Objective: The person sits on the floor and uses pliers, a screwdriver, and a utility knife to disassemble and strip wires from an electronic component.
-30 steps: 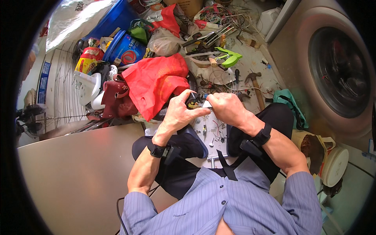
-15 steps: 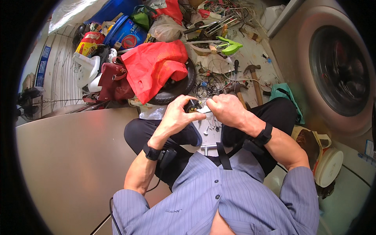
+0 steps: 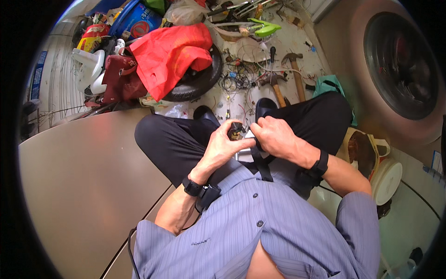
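Note:
My left hand (image 3: 222, 145) curls its thumb and fingers around a small black part (image 3: 235, 129) with brass-coloured bits, held above my lap. Close to its right is my right hand (image 3: 278, 137), closed with the fingers bent in. A small whitish piece (image 3: 250, 134) juts from between the right thumb and fingers toward the black part; its kind is too small to tell. The left thumb reaches across beneath this piece, and I cannot tell whether the two items touch. Below the hands, a silver metal bar (image 3: 243, 155) is partly hidden by them.
Past my feet lie two hammers (image 3: 296, 74), a screwdriver (image 3: 272, 60) and tangled wires (image 3: 234, 81). A red bag (image 3: 169, 58) covers part of a black tyre (image 3: 204, 83). The washing machine (image 3: 357, 88) stands right, a broad metallic panel (image 3: 83, 186) left.
Both hands have come down closer to my lap, still holding the black part and whitish piece. My view has shifted, so the floor clutter sits higher, and both my shoes now show.

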`<state>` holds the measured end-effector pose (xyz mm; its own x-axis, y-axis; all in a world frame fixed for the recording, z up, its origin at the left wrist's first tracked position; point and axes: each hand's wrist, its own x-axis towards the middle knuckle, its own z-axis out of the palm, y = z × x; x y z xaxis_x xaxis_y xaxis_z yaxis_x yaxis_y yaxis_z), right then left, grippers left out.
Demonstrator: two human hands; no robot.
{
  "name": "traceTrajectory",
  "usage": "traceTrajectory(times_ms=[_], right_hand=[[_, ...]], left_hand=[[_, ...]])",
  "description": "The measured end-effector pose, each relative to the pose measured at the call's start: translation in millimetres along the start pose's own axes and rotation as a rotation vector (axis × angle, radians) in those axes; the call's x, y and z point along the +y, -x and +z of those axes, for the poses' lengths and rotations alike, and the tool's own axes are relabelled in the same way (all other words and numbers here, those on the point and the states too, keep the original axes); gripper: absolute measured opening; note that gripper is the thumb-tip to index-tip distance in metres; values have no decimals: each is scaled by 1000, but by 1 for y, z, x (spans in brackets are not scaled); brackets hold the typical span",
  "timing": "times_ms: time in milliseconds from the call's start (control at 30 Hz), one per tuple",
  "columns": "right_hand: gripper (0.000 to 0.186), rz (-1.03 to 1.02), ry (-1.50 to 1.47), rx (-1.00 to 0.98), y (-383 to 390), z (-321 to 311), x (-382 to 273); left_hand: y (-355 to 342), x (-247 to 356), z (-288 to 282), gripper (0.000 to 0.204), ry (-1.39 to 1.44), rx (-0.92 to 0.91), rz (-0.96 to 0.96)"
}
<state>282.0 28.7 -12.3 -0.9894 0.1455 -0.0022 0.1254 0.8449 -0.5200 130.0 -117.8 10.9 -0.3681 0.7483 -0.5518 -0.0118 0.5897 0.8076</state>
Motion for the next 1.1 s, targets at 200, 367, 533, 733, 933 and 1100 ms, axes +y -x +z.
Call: traceTrajectory(times_ms=[200, 367, 533, 733, 933, 1100], right_hand=[[12, 2, -5, -92, -2, -4, -9], [13, 28, 35, -102, -6, -2, -10], [12, 4, 61, -64, -13, -2, -6], [12, 1, 10, 43, -30, -6, 3], [11, -35, 17, 119, -43, -17, 15], [11, -77, 7, 150, -54, -11, 30]], left_hand=[[7, 7, -3, 55, -65, 10, -17], [3, -2, -3, 52, -6, 39, -33], [-3, -10, -7, 53, 128, 4, -28], [-19, 15, -20, 53, 51, 24, -23], [-41, 28, -29, 44, -38, -45, 8], [-52, 35, -32, 49, 13, -30, -25]])
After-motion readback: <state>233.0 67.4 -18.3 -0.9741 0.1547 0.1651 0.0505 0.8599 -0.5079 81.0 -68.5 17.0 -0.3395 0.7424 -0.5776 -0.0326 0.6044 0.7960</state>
